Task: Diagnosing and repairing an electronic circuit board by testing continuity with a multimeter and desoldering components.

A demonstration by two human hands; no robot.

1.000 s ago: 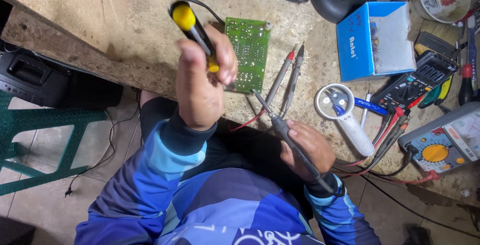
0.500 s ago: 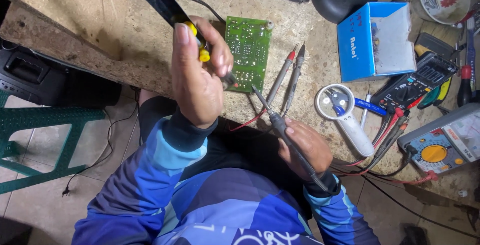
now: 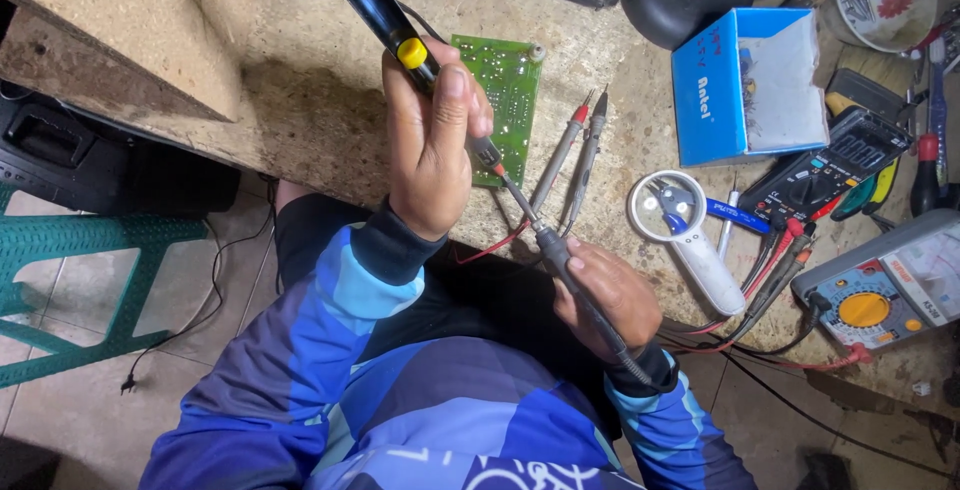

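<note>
clamped in my left hand [image 3: 432, 145] is a black tool with a yellow button [image 3: 400, 35], its thin tip slanting down-right over the near edge of the green circuit board [image 3: 505, 100]. my right hand [image 3: 610, 295] is closed on a black probe [image 3: 570, 275] whose point meets that tip just below the board. both long axes cross there; left hand sits nearer the board. right of the board lie two loose probes [image 3: 575, 155], then a white magnifier [image 3: 680, 230], blue box [image 3: 745, 85] and meters [image 3: 880, 290].
</note>
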